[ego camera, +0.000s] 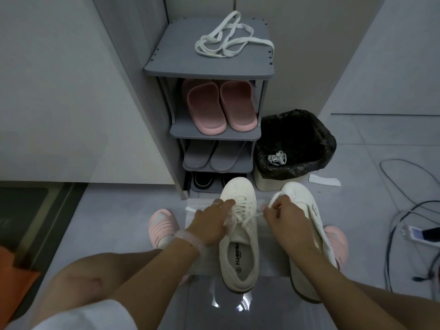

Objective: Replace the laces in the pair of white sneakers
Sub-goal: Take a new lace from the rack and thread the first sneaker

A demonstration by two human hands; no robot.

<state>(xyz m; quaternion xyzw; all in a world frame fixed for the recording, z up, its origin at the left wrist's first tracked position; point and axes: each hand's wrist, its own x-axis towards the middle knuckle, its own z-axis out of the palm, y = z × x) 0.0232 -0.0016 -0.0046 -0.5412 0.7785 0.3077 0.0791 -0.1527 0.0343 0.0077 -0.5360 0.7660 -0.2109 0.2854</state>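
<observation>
Left sneaker [239,232]: it stands on the floor between my knees, toe toward the shoe rack [207,70], lace already crossing its eyelets
Right sneaker [307,225]: just beside the first, tipped onto its side under my right forearm
Lace in hand [250,216]: soft, flat, light cotton by the look of it; I judge it goes limp and twists easily, so it wants taking near the tip, where it is stiffest
My left hand [210,225]: fingers laid fairly straight along the laced sneaker's side, pressing to steady it, gripping nothing that I can see
My right hand [282,211]: fingers curled, pinching a bit of white lace over the gap between the two shoes
Spare lace [232,35]: a loose white tangle on top of the rack, well apart from me
Bin [295,145]: black-lined, beside the rack, with a bundle of white lace lying in it
Sneakers' handling: light, soft canvas-like uppers that give under a press; best held by the sidewall or heel
</observation>
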